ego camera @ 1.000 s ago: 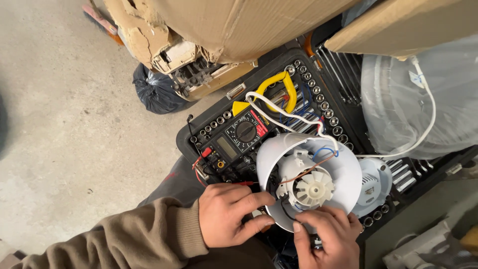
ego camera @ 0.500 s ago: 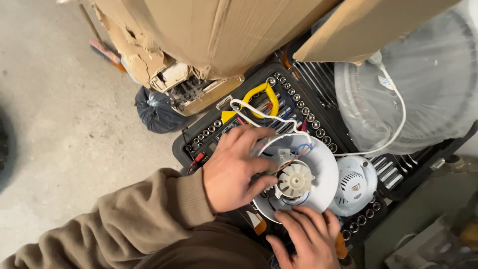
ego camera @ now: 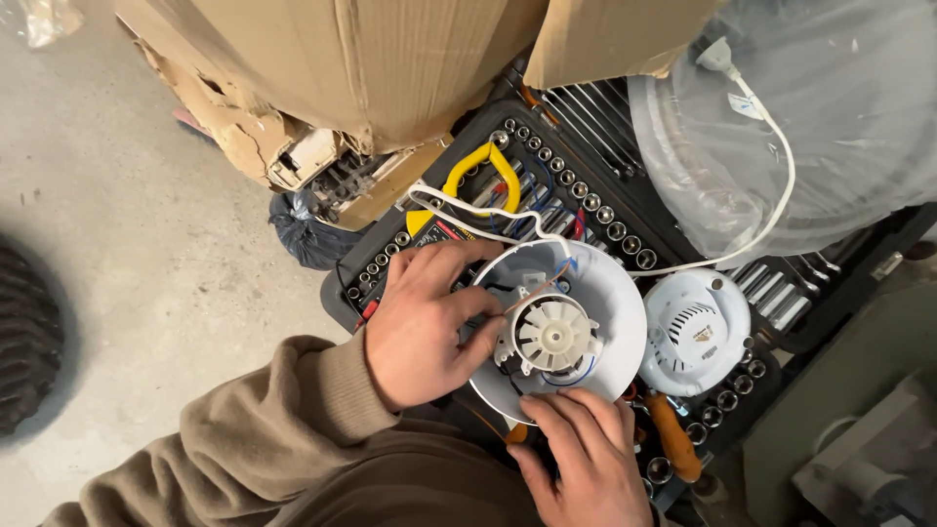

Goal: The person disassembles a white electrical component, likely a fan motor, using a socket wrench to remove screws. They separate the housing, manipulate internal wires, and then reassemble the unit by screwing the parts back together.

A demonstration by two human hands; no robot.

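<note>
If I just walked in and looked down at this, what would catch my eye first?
Probably the white round fan housing at the centre, its small white motor fan exposed, with the left hand gripping its left edge and the right hand at its lower rim. It lies on an open black socket tool case. Above looms a torn cardboard box, and a white vented cap lies just to the right.

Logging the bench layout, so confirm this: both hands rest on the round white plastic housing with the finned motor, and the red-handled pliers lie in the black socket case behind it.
Wrong colour: the pliers have yellow handles, as the head view shows. Otherwise right: left hand and right hand rest on the round white plastic housing, black socket case behind.
</note>
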